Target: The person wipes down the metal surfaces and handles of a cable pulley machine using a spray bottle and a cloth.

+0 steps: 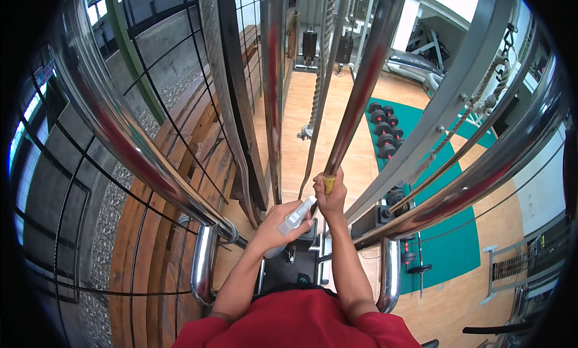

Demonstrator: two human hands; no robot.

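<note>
My left hand (276, 226) is closed around the neck of a spray bottle with a whitish trigger head (295, 218). The nozzle end points up towards my other hand, and the bottle's body is mostly hidden beneath my fingers. My right hand (333, 201) grips a yellow cloth or sponge (329, 184) pressed against the lower visible part of a slanting chrome pole (354, 99). Just left of that pole runs a thinner metal bar (319, 113). Another upright chrome pole (273, 90) stands farther left.
Thick chrome tubes (122, 126) (465, 190) of the gym machine flank me, with bent chrome handles (204, 262) (389, 271) near my elbows. Black wire mesh (144, 203) and wooden bench steps (167, 239) lie left. Dumbbells (384, 129) rest on a green mat (445, 239) at right. Ropes (316, 95) hang ahead.
</note>
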